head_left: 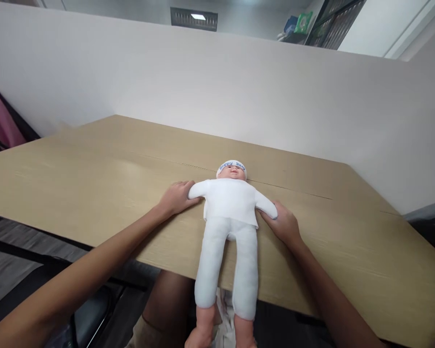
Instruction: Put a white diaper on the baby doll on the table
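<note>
A baby doll [231,200] in a white long-sleeved top, white trousers and a white cap with blue lettering lies face up on the wooden table [94,179]. Its bare feet hang past the table's near edge. My left hand [177,196] is closed around the end of the doll's sleeve on the left. On the other side, my right hand [283,222] grips the opposite sleeve end, the thumb tucked under it. Both doll arms are stretched out sideways. The doll's own hands cannot be seen.
Behind the table rises a white partition wall [203,87]. A chair with pink cloth [3,118] stands at the far left. Below the near edge are a dark chair [90,314] and my leg [166,299]. Something dark [429,227] sits past the right edge.
</note>
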Available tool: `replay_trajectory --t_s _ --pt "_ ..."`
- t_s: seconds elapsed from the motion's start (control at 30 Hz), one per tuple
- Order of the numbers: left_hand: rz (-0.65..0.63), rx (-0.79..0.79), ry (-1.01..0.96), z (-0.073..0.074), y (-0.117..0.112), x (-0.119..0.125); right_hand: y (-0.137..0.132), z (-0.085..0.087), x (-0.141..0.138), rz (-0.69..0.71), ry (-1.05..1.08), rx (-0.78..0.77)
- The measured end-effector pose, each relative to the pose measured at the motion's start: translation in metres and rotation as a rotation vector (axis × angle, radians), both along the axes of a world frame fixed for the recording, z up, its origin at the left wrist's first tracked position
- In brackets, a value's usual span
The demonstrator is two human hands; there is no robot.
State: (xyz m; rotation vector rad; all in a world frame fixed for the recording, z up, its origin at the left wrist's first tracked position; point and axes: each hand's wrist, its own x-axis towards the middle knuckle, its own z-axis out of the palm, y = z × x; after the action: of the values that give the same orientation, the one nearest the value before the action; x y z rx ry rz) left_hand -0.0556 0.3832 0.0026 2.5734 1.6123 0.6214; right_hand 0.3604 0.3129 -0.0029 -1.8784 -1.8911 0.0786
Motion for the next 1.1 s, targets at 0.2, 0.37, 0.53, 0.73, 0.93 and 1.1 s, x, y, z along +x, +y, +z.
replay_trajectory --t_s 0.2,0.37,0.53,0.73,0.93,1.1 --pt "-0.013 0.044 0.009 -0.003 0.061 0.005 0.047 0.001 0.005 0.001 -0.027 0.019" --pt "-0.046 0.067 0.019 -0.005 0.106 0.014 0.081 0.002 0.014 -0.001 -0.015 0.026" --pt "-0.031 0.109 0.039 -0.007 0.139 0.023 0.115 0.001 0.023 -0.033 -0.014 0.019" --pt "-0.014 0.142 0.049 -0.008 0.155 0.029 0.135 -0.001 0.032 -0.003 0.028 0.044" --pt "0.001 0.163 -0.036 -0.012 0.139 0.022 0.126 -0.006 0.034 0.089 -0.026 0.197" --pt "-0.038 0.055 -0.135 -0.015 0.120 -0.008 0.097 -0.006 0.042 0.132 0.025 0.166"
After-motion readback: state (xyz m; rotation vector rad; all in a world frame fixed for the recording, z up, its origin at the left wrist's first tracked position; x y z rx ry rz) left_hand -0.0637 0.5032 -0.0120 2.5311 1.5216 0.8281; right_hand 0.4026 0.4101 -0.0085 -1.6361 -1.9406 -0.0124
